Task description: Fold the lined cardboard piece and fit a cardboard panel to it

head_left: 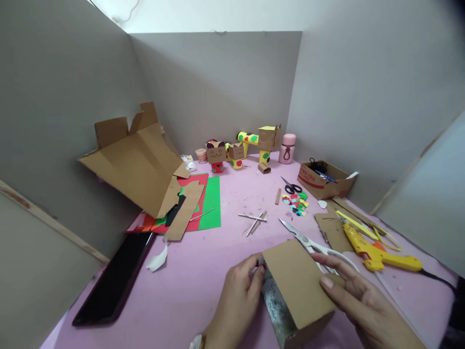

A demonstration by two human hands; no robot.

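Note:
A small cardboard box sits tilted near the front of the table, its open side showing a grey, mottled inside. Fingers of my left hand are closed on its far left edge, the tips partly inside. On the opposite side, my right hand holds the box with the thumb on the top edge; some of its fingers are hidden behind the cardboard. White-handled scissors lie just beyond the box, partly covered by it and by my right hand.
A yellow glue gun with a cable lies right, near cardboard scraps and a supply box. Black scissors and paper cutouts are mid-table. Decorated cardboard figures stand behind; a large carton and tablet are left.

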